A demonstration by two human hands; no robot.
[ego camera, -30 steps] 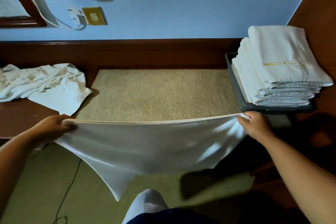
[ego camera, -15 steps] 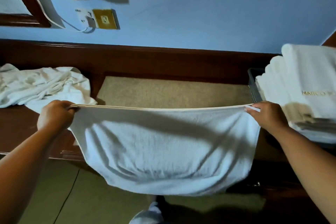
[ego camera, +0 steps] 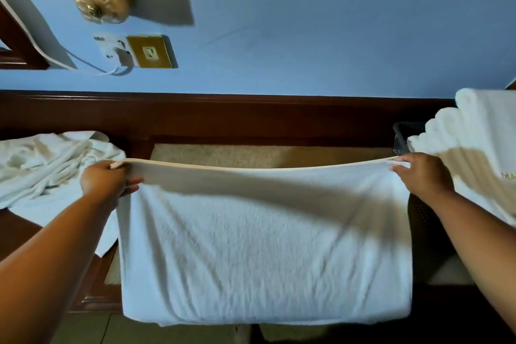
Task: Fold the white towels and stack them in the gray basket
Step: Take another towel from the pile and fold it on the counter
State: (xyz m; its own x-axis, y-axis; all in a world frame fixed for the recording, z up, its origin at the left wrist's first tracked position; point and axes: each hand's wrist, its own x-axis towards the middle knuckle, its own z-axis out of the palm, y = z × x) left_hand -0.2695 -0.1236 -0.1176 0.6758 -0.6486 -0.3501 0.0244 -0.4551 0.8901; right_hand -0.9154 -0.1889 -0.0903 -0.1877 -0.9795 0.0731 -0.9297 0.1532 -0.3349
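Both arms reach forward, spread apart; the left hand (ego camera: 104, 180) and right hand (ego camera: 423, 176) each pinch a top corner of the white towel (ego camera: 265, 246) in curled fingers, holding it taut.

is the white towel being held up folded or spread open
Folded double: left hand and right hand pinch two layered top edges of the white towel; its bottom hangs as a rounded fold.

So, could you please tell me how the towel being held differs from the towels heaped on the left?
The held towel hangs spread wide between the left hand and right hand; the heaped towels lie on the wooden ledge, untouched. The held towel shows one broad, fairly smooth face; the heaped towels are crumpled and twisted. Both are white.
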